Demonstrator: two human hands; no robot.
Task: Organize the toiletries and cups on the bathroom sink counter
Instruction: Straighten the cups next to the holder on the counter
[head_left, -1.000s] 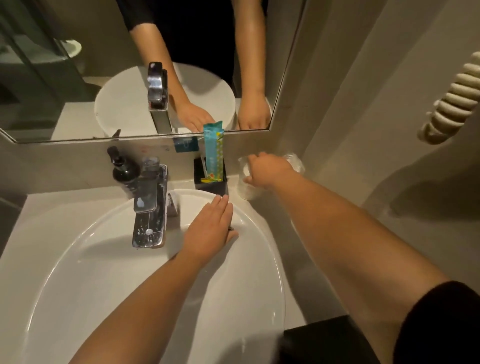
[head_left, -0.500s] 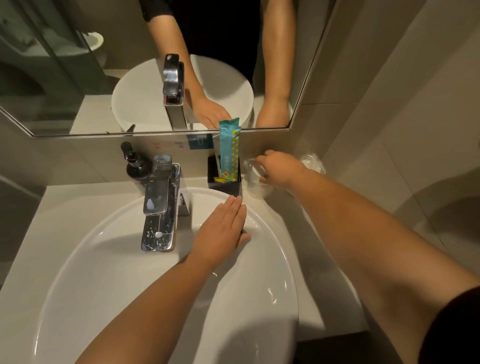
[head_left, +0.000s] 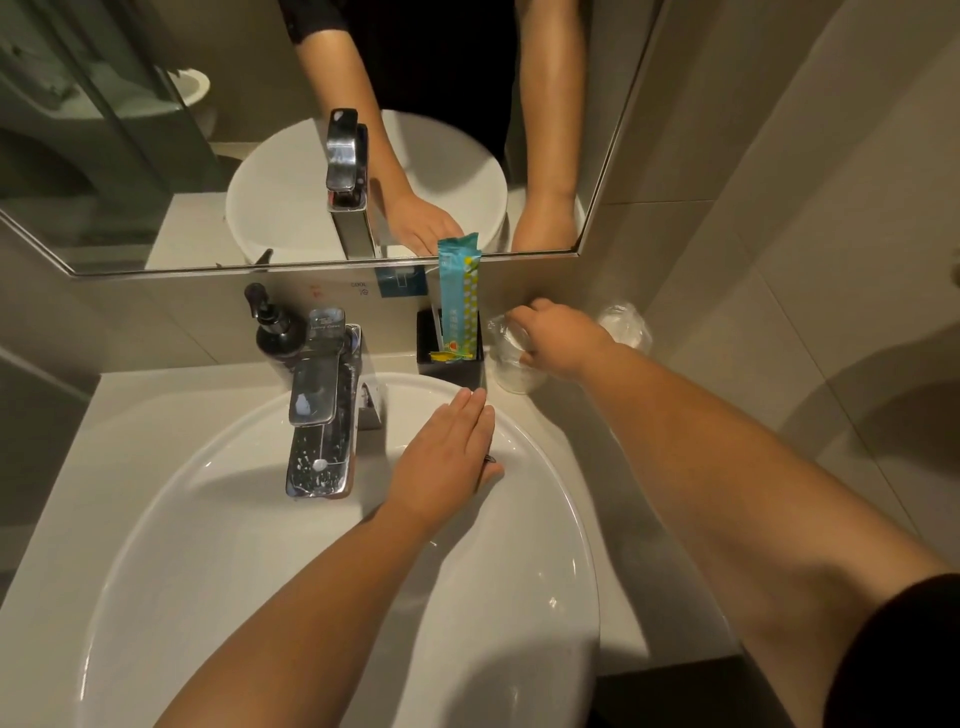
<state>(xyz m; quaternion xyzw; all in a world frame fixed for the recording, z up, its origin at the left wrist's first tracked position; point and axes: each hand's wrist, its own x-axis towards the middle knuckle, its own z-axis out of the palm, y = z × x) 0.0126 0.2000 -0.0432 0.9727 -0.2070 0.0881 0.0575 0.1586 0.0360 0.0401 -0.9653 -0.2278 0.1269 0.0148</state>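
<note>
My right hand (head_left: 558, 338) grips the rim of a clear plastic cup (head_left: 511, 371) that stands on the counter at the back right, just right of a black holder (head_left: 451, 364). A teal toiletry packet (head_left: 460, 296) stands upright in that holder. A second clear cup (head_left: 626, 327) sits behind my right wrist, against the wall. My left hand (head_left: 449, 457) lies flat, fingers together, on the back rim of the white basin (head_left: 260, 597), holding nothing.
A chrome faucet (head_left: 322, 410) rises at the basin's back centre, with a black pump bottle (head_left: 272, 327) to its left. A mirror (head_left: 311, 130) covers the wall behind. The tiled side wall stands close on the right, and the counter (head_left: 613, 519) is narrow there.
The view has shifted a little rightward on the counter. My right hand stays on the clear cup near the black holder; my left hand has not moved.
</note>
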